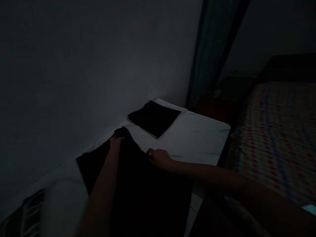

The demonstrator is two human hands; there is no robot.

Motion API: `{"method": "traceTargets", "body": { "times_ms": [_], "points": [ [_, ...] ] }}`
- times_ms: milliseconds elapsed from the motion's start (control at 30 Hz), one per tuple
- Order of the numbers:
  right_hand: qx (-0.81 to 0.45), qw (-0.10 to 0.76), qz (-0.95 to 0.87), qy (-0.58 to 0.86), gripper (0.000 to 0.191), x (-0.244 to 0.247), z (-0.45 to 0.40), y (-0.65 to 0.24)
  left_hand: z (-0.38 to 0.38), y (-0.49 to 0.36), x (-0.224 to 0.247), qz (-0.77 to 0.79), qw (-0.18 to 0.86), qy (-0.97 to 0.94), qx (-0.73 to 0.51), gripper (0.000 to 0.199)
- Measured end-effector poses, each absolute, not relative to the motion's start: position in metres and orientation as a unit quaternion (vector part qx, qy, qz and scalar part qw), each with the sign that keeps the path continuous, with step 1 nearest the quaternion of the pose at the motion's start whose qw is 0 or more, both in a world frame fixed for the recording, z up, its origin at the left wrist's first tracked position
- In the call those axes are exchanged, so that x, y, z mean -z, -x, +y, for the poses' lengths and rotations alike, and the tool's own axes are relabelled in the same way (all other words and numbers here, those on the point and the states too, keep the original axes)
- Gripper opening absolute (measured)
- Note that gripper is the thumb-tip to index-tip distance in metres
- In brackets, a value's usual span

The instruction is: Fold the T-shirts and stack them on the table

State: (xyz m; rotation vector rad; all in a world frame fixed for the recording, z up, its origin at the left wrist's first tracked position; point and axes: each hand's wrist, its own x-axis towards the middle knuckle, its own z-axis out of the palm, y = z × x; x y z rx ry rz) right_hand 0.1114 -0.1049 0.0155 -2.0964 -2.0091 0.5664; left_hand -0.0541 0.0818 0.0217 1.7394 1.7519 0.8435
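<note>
A large black cloth garment (150, 200) spreads over the near part of the white table and hangs down past its front edge. Its exact kind is lost in the dark. My left hand (116, 142) grips it close to its far end, by the wall side. Along the garment's right edge, my right hand (161, 158) has its fingers curled round the fabric. Beyond both hands lies a black cloth (155, 118), folded flat into a rough square.
The white marble-patterned table (204, 131) runs along a grey wall (98, 65). On the right is a bed with a colourful patterned cover (276, 138). A dark curtain (209, 49) hangs behind the table. A pale blurred object (65, 204) stands at lower left.
</note>
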Motion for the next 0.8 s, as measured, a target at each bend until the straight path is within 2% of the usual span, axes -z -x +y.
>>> {"method": "traceTargets", "body": {
  "times_ms": [167,267,367,500,667,800],
  "points": [
    [-0.208,0.164,-0.649,0.713,0.03,-0.033,-0.109,-0.098,0.099,0.064,-0.042,0.653,0.229,-0.644,-0.328,0.027],
    [-0.207,0.203,-0.693,0.66,0.032,-0.041,-0.126,-0.08,0.096,0.091,-0.057,0.656,0.191,-0.647,-0.339,0.03],
    [-0.213,0.155,-0.763,0.591,0.042,-0.035,-0.145,-0.063,0.08,0.13,-0.053,0.693,0.168,-0.624,-0.318,0.03],
    [-0.208,0.069,-0.793,0.568,0.049,-0.023,-0.159,-0.054,0.052,0.169,-0.024,0.747,0.183,-0.579,-0.27,0.029],
    [-0.201,0.072,-0.801,0.559,0.052,-0.024,-0.173,-0.063,0.033,0.177,-0.004,0.764,0.195,-0.553,-0.268,0.045],
    [-0.164,0.096,-0.794,0.578,0.041,-0.023,-0.196,-0.083,0.02,0.174,-0.003,0.757,0.205,-0.558,-0.273,0.059]
  ]
}}
